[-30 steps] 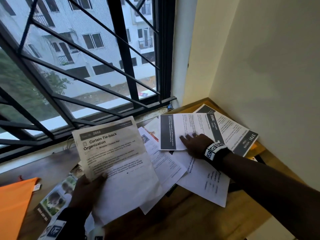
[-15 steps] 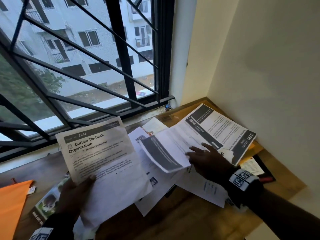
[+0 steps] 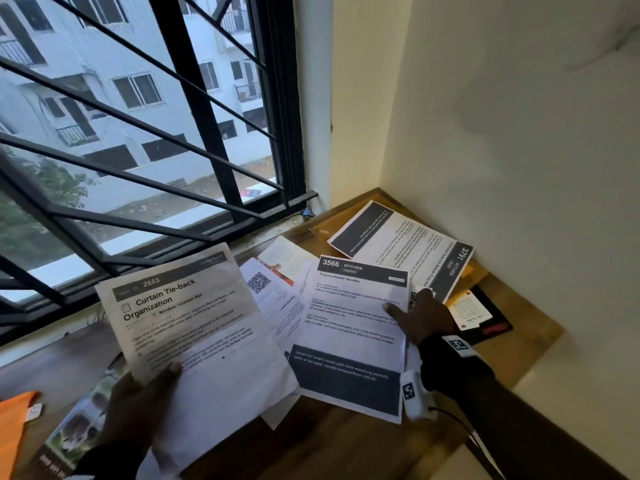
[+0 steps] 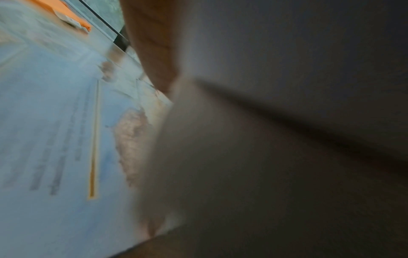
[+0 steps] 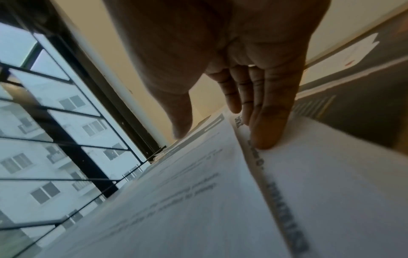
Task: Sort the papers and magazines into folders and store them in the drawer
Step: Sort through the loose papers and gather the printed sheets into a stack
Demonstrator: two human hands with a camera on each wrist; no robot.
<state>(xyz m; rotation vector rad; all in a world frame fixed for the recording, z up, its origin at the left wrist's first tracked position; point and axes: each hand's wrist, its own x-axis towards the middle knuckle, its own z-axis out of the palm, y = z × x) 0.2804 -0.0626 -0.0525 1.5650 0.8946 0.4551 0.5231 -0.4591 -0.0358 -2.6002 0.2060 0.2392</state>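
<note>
My left hand point(image 3: 138, 403) grips the "Curtain Tie-back Organization" sheet point(image 3: 194, 323) by its lower edge, thumb on the front, raised over the desk's left side. The left wrist view is blurred and shows only this paper's back point(image 4: 243, 157). My right hand point(image 3: 415, 313) lies at the right edge of the "3566 Kitchen" sheet point(image 3: 349, 327), which rests flat on the spread papers. In the right wrist view the straight fingers point(image 5: 269, 125) press on paper beside that sheet point(image 5: 176, 200), and the thumb hovers over it. A "3791" sheet point(image 3: 401, 251) lies behind.
An orange folder point(image 3: 10, 431) and a magazine point(image 3: 72, 434) lie at the left. A QR-code sheet point(image 3: 273, 299), a brown envelope point(image 3: 332, 223) and a black booklet point(image 3: 491, 327) crowd the wooden desk point(image 3: 533, 327). Window bars stand behind; a wall closes the right.
My right hand lifted the 3566 sheet off the far pile, turned it round and laid it nearer me with its header upright. The left hand keeps its sheet raised.
</note>
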